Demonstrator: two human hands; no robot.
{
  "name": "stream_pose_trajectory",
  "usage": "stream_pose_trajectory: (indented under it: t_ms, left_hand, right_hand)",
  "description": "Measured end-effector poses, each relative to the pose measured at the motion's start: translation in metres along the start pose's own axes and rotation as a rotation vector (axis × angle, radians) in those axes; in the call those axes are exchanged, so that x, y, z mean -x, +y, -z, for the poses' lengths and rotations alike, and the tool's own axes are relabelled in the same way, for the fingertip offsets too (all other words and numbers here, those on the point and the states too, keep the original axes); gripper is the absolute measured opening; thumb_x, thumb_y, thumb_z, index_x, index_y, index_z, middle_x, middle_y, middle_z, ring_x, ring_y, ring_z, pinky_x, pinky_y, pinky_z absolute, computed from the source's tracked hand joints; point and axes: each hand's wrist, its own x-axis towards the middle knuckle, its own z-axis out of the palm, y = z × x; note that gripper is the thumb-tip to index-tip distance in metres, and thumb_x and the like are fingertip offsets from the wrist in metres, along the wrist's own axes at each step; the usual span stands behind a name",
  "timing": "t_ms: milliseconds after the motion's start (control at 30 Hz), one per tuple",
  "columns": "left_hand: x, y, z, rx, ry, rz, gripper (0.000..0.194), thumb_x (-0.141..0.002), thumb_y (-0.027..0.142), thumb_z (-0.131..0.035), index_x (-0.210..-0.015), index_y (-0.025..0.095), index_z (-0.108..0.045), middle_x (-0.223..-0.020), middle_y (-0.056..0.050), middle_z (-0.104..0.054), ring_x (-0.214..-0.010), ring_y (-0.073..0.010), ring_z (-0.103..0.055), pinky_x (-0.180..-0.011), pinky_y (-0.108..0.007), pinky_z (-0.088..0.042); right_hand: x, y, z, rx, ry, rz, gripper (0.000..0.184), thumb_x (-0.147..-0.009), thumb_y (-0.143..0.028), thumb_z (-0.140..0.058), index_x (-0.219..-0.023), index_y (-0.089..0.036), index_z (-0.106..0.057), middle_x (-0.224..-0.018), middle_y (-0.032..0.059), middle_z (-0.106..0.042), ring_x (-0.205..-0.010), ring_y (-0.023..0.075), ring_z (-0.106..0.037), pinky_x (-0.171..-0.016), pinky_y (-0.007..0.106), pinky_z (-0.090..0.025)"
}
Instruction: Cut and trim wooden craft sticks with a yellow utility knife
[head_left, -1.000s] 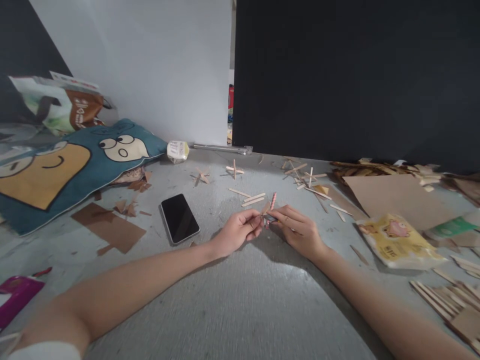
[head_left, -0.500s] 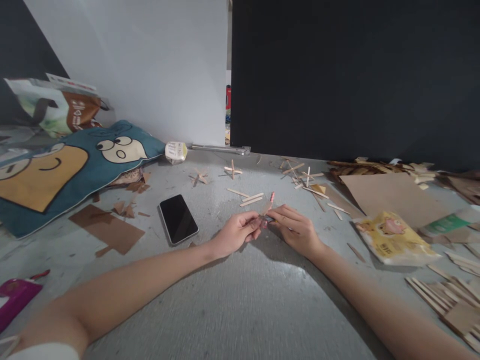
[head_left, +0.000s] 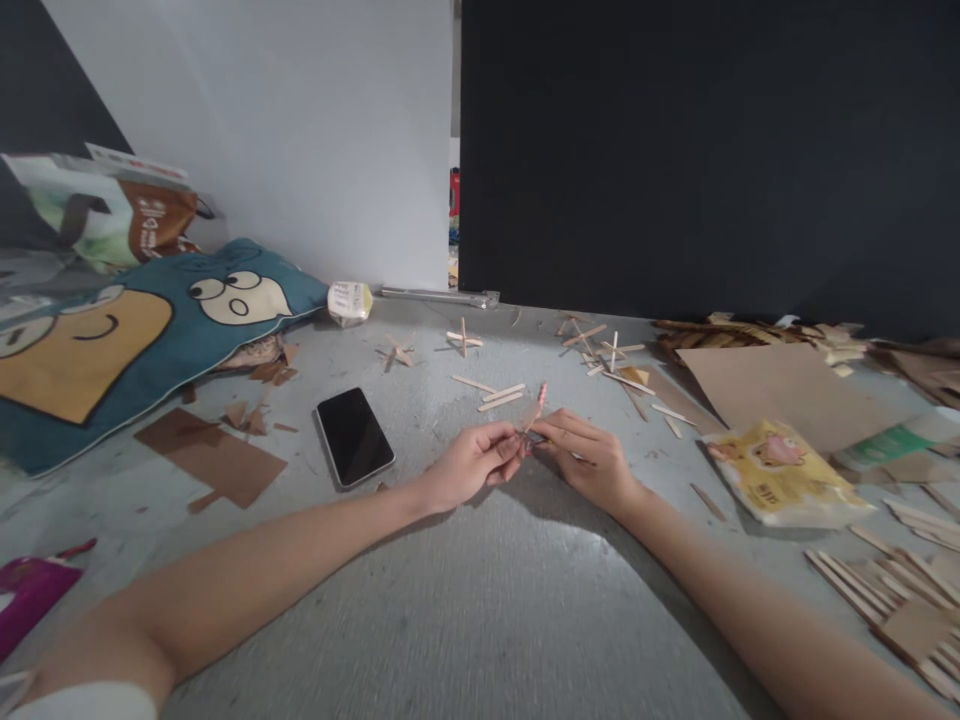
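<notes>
At frame centre, the left hand [head_left: 474,464] pinched a reddish-tipped stick [head_left: 541,396] between closed fingers, the right hand [head_left: 594,462] a small dark object [head_left: 535,437]; loosened pressure could have dropped either.

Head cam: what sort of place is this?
Looks like an informal craft workspace, possibly at home. Loose wooden sticks and brown cardboard pieces lie scattered over the grey surface, and a cartoon cushion sits among them, which suggests somewhere casual.
</notes>
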Motion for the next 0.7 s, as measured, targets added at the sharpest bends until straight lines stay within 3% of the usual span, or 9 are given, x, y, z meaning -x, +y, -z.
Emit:
stream_pose_trajectory:
  t_ms: [100, 367, 700]
  left_hand:
    - [0.0005, -0.0012, -0.0011, -0.05, 0.032, -0.044, 0.045, -0.1, 0.06, -0.056, -0.083, 0.019, -0.054, -0.064, 0.004, -0.049, -0.054, -0.0089, -0.038, -0.053, -0.024, -0.028]
    - [-0.0018, -0.002, -0.0011, 0.068, 0.005, 0.0, 0.046, -0.096, 0.063, -0.061, -0.082, 0.02, -0.051, -0.06, 0.006, -0.046, -0.051, -0.0085, -0.034, -0.051, -0.023, -0.026]
    - [-0.0011, -0.0051, -0.0006, -0.016, 0.032, 0.01, 0.047, -0.098, 0.064, -0.057, -0.082, 0.02, -0.052, -0.063, 0.005, -0.047, -0.053, -0.0086, -0.037, -0.051, -0.023, -0.026]
  right_hand:
    - [-0.0001, 0.0003, -0.0001, 0.006, 0.001, 0.017, 0.033, -0.102, -0.015, -0.058, -0.129, -0.025, -0.073, -0.099, 0.0112, -0.078, -0.086, 0.0219, -0.071, -0.075, 0.038, -0.06]
    - [0.0007, 0.0014, 0.0001, 0.025, 0.013, 0.011, 0.039, -0.102, -0.012, -0.057, -0.135, -0.026, -0.071, -0.102, 0.0112, -0.079, -0.087, 0.0214, -0.071, -0.078, 0.038, -0.061]
    - [0.0015, 0.0027, 0.0014, 0.091, -0.012, 0.036, 0.041, -0.101, -0.011, -0.057, -0.137, -0.026, -0.07, -0.105, 0.0116, -0.079, -0.087, 0.0225, -0.07, -0.077, 0.039, -0.061]
